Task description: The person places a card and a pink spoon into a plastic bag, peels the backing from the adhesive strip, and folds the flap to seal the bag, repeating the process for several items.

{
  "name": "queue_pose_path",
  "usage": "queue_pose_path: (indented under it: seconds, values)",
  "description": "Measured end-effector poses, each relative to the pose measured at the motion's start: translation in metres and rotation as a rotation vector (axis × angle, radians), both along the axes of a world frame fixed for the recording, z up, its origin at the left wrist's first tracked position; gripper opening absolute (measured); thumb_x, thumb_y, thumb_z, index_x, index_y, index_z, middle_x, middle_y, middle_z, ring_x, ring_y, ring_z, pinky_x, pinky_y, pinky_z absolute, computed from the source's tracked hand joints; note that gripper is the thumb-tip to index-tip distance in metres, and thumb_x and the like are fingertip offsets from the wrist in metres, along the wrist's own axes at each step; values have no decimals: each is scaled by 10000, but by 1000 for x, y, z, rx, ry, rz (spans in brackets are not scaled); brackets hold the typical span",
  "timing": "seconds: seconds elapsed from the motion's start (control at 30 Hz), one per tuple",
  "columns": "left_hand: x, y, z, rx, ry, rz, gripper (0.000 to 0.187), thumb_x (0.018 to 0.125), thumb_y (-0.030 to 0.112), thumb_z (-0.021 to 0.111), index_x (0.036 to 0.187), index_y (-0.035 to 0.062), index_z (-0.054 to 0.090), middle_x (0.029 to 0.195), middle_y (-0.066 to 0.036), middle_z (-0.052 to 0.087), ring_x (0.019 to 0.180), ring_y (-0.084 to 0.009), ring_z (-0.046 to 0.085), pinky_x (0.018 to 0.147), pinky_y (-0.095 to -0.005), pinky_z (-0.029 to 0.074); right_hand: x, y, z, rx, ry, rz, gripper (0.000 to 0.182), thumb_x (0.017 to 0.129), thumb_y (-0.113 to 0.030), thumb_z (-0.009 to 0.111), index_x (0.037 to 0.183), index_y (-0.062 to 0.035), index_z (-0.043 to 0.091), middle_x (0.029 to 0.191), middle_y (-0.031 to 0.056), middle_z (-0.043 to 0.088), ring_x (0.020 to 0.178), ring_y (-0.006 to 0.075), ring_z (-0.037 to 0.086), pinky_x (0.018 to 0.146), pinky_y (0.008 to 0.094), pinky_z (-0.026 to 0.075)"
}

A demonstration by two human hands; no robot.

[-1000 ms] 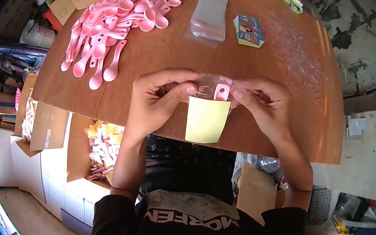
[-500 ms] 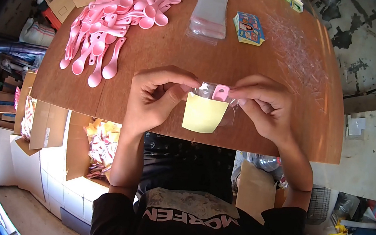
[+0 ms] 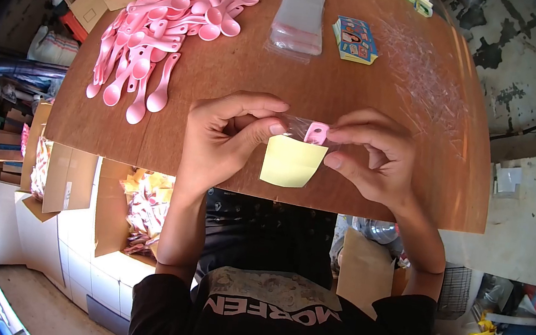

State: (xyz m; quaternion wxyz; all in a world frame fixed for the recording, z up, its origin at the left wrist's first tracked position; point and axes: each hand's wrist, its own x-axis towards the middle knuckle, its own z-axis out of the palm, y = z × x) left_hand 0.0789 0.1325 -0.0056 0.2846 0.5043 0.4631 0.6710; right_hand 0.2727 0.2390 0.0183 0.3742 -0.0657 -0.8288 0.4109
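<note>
Over the front of the table, a clear plastic bag [image 3: 296,125] holds a yellow card [image 3: 292,162] and a pink spoon [image 3: 316,133], of which only the holed handle end shows. My left hand [image 3: 218,136] pinches the bag's upper left corner between thumb and forefinger. At the upper right, my right hand [image 3: 377,153] grips the bag beside the spoon handle, forefinger against the handle and thumb lower near the card's edge. The spoon's bowl is hidden behind the card.
Pink spoons [image 3: 142,45] are heaped at the table's left. Farther back lie a stack of clear bags [image 3: 300,14] and a stack of printed cards [image 3: 356,41]. Clear plastic strips [image 3: 426,80] are scattered at right. An open carton [image 3: 112,209] with filled packets stands below the table.
The bag's top has tilted and its film looks folded over near the spoon handle. My right thumb has moved down toward the card, and my left finger and thumb have parted slightly.
</note>
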Motion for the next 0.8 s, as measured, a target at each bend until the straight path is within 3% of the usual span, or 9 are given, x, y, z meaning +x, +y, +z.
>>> queue_pose_path:
  seconds: [0.1, 0.2, 0.37, 0.43, 0.47, 0.5, 0.63, 0.7, 0.8]
  values:
    - [0, 0, 0, 34, -22, -16, 165, 808, -14, 661, 968, -50, 649, 800, -106, 680, 742, -113, 648, 634, -212, 531, 0, -4, -1, 44, -33, -23, 252, 693, 11, 749, 933, -8, 677, 897, 107, 632, 787, 176, 637, 680, 268, 523]
    - [1, -1, -1, 14, -50, -9, 221, 812, -9, 657, 1025, -55, 623, 797, -103, 673, 744, -115, 643, 650, -221, 539, -4, -12, -5, -186, 50, -6, 260, 705, 58, 728, 949, 8, 654, 953, 108, 598, 835, 170, 635, 734, 265, 550]
    - [11, -8, 4, 86, -408, -213, 532, 753, -6, 721, 1224, -42, 476, 912, -88, 648, 832, -136, 627, 745, -254, 528, -3, -20, -4, -266, 74, 38, 281, 716, 78, 714, 975, 19, 624, 981, 105, 570, 865, 168, 626, 781, 270, 557]
    - [-1, -29, -1, -133, -169, -298, 597, 687, -6, 776, 1214, -22, 495, 985, -92, 651, 847, -132, 629, 753, -260, 519, -5, -24, 5, -178, 4, 119, 269, 725, 65, 714, 975, 18, 626, 984, 95, 567, 851, 148, 626, 754, 253, 548]
    - [-3, -42, -2, -164, -104, -277, 548, 677, 9, 786, 1166, -12, 540, 957, -85, 661, 840, -125, 636, 734, -255, 518, -5, -22, 9, -66, -63, 186, 266, 729, 50, 716, 977, 6, 630, 995, 89, 574, 834, 143, 630, 718, 257, 529]
    - [-6, -55, -5, -196, -39, -258, 498, 668, 24, 795, 1119, -1, 585, 929, -78, 672, 833, -118, 642, 716, -251, 517, -4, -27, 16, -190, -143, 234, 280, 725, 21, 728, 987, -10, 633, 979, 91, 597, 823, 145, 632, 696, 269, 513]
    - [-52, -106, -32, -290, 463, -473, 343, 663, 75, 804, 971, 28, 661, 773, -62, 677, 728, -108, 651, 631, -248, 500, 6, -9, 32, -63, -321, 184, 264, 758, -51, 717, 1008, -27, 634, 943, 76, 635, 798, 130, 628, 700, 269, 514]
    - [-84, -141, -84, -662, 398, -243, 398, 659, 120, 806, 1009, 20, 646, 764, -91, 674, 675, -174, 654, 613, -270, 504, 6, 14, 40, 57, -403, 92, 234, 794, -99, 690, 1013, -36, 636, 916, 62, 660, 783, 129, 627, 688, 264, 510]
    - [-127, -181, -151, -1054, 771, 238, 586, 655, 174, 794, 1166, 20, 551, 948, -158, 653, 854, -293, 639, 736, -367, 506, -7, 50, 29, 70, -409, -34, 178, 806, -108, 675, 967, -36, 654, 877, 75, 665, 780, 140, 631, 682, 266, 508]
